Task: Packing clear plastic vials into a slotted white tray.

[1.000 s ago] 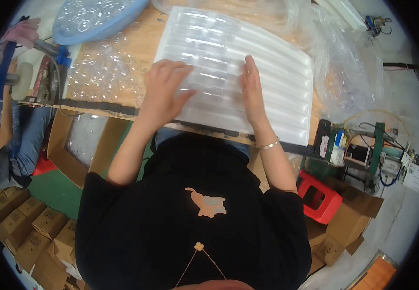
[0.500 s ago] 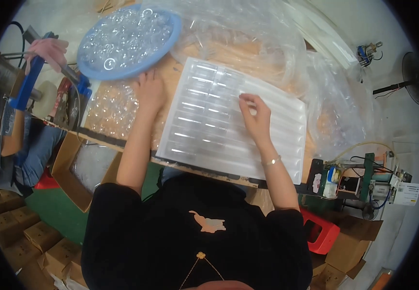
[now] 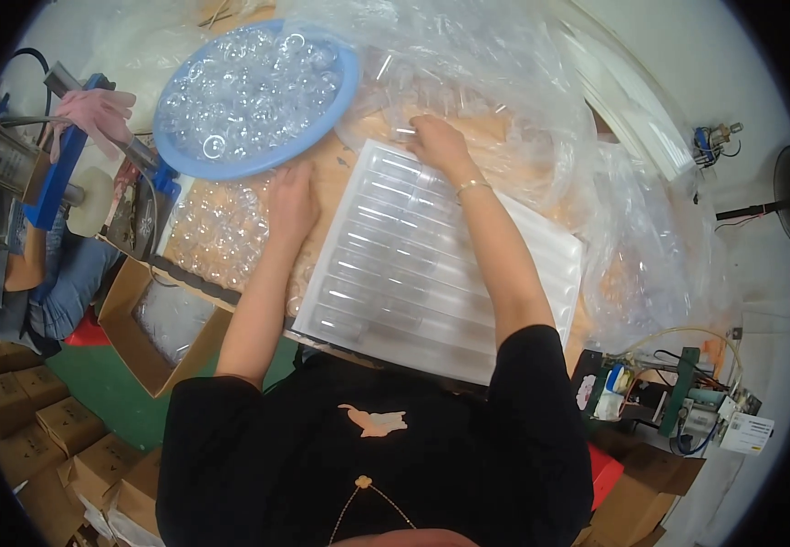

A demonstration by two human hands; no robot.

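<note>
A white ribbed tray (image 3: 541,264) lies tilted on the table before me, its left and middle grooves lined with rows of clear plastic tubes (image 3: 368,242). Past the tray's far edge my right hand (image 3: 438,146) is closed, with what looks like a clear tube (image 3: 404,131) at its fingertips. To the left of the tray, my left hand (image 3: 293,202) rests beside a heap of clear round plastic pieces (image 3: 217,223). Its fingers look curled; whatever lies under them is hidden.
A blue basin (image 3: 348,87) full of clear round pieces stands at the far left. Clear plastic sheeting (image 3: 541,118) covers the back and right of the table. An open carton (image 3: 121,314) sits below the left edge. A small machine (image 3: 678,392) stands right; another person sits left.
My right hand has moved from above the tray's middle to beyond its far edge. My left hand's fingers have drawn in beside the heap. The whole view has shifted slightly.
</note>
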